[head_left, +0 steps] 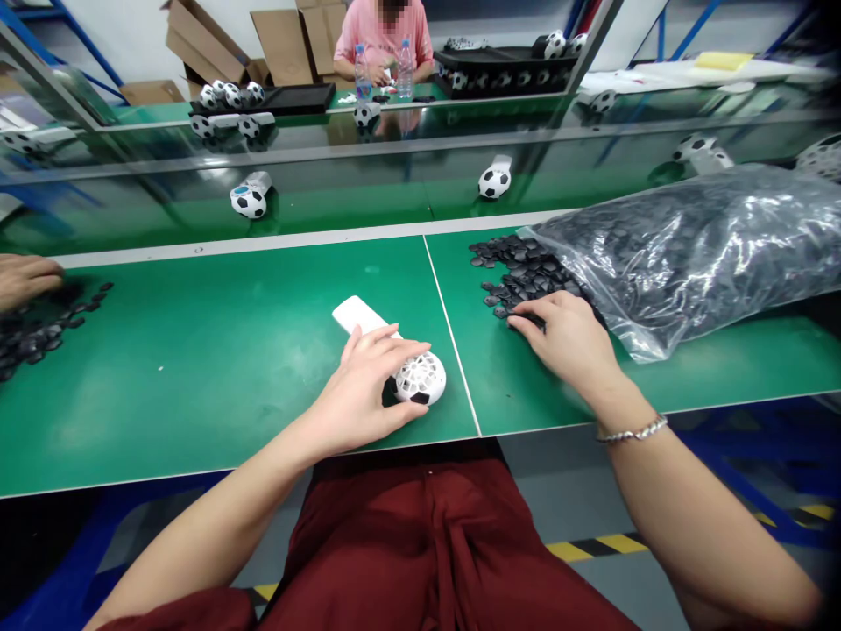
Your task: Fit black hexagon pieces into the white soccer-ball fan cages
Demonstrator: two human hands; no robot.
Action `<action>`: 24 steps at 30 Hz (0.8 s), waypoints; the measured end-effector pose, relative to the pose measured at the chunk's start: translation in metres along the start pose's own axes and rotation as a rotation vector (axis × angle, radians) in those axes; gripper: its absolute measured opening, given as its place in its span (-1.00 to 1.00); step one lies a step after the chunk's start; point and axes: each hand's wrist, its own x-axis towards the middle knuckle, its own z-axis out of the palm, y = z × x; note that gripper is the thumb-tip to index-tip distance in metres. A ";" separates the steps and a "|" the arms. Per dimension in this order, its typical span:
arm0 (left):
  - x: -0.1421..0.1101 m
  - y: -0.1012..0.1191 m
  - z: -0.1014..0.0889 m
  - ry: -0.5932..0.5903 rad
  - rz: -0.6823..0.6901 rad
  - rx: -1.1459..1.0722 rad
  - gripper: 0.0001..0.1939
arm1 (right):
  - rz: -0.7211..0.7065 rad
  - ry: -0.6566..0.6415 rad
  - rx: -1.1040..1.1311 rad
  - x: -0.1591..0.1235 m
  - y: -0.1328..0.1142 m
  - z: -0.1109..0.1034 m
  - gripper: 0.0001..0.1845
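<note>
My left hand (361, 390) is curled around a white ball-shaped head (421, 377) with open lattice cells and some black patches, like a football. From it a flat white handle (358, 314) lies on the green table, pointing away to the left. Thumb and fingers press on opposite sides of the head. At the near edge of a heap of small black plastic pieces (526, 267), my right hand (558, 337) has its thumb and index fingertip pinched at one piece, partly hidden by the fingers.
A clear plastic bag (696, 254) of black pieces lies at the right. Football-patterned items (495, 180) rest on the dark green belt (368, 197) beyond the table. Another person's hand (26, 279) is at black pieces on the left; a person in pink (387, 39) sits opposite.
</note>
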 end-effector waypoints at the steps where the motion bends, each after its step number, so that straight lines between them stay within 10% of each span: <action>1: 0.000 0.000 -0.001 -0.033 0.019 -0.019 -0.41 | -0.005 -0.018 -0.022 0.001 0.002 0.003 -0.80; 15: -0.001 -0.002 0.003 -0.033 0.133 -0.154 -0.40 | -0.146 -0.057 -0.135 -0.002 -0.001 -0.003 -0.74; 24: 0.003 -0.001 0.011 0.011 0.117 -0.145 -0.43 | -0.105 -0.152 0.537 -0.018 -0.035 -0.015 -0.81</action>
